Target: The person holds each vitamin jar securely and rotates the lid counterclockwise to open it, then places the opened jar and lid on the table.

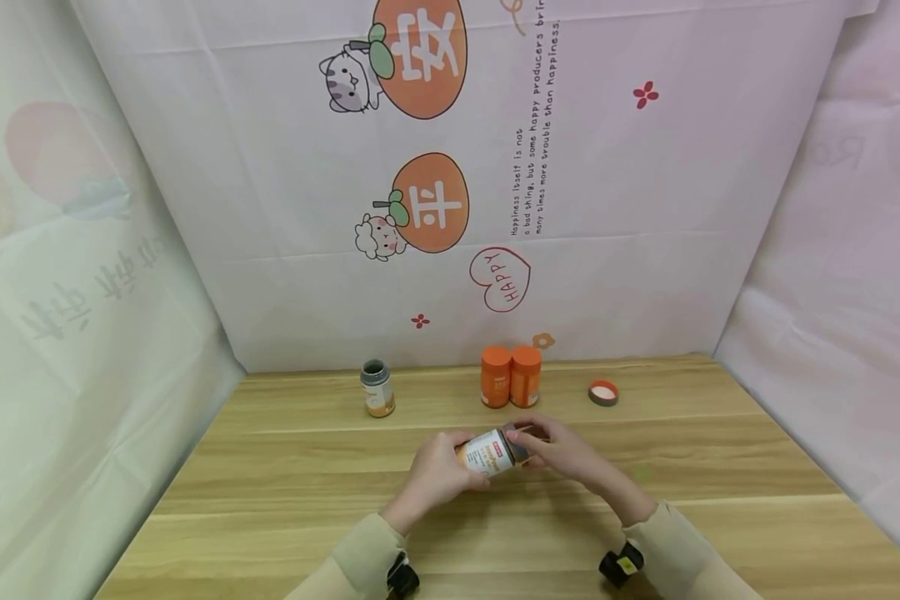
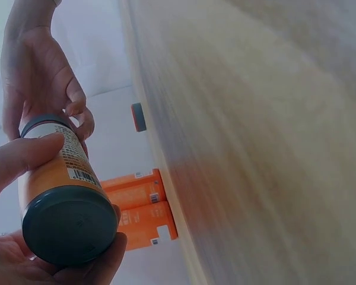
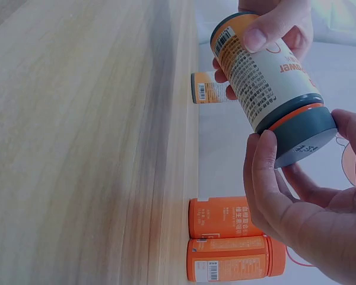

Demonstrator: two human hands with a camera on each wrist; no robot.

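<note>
A white and orange bottle (image 1: 486, 454) is held tilted above the table, its grey lid end toward the right. My left hand (image 1: 438, 471) grips the bottle's body, the thumb lying across the label in the left wrist view. With curled fingers, my right hand (image 1: 555, 450) holds the grey lid (image 3: 305, 133) at the bottle's top. An orange ring shows between lid and bottle in the right wrist view. At the left back, a similar bottle (image 1: 377, 390) stands upright with its mouth uncovered. Another grey lid (image 1: 603, 393) with an orange rim lies on the table, white inside facing up.
Two orange bottles (image 1: 510, 377) with orange lids stand side by side near the table's back edge. The wooden table (image 1: 285, 500) meets a printed white cloth (image 1: 607, 208) behind, and more cloth hangs at both sides.
</note>
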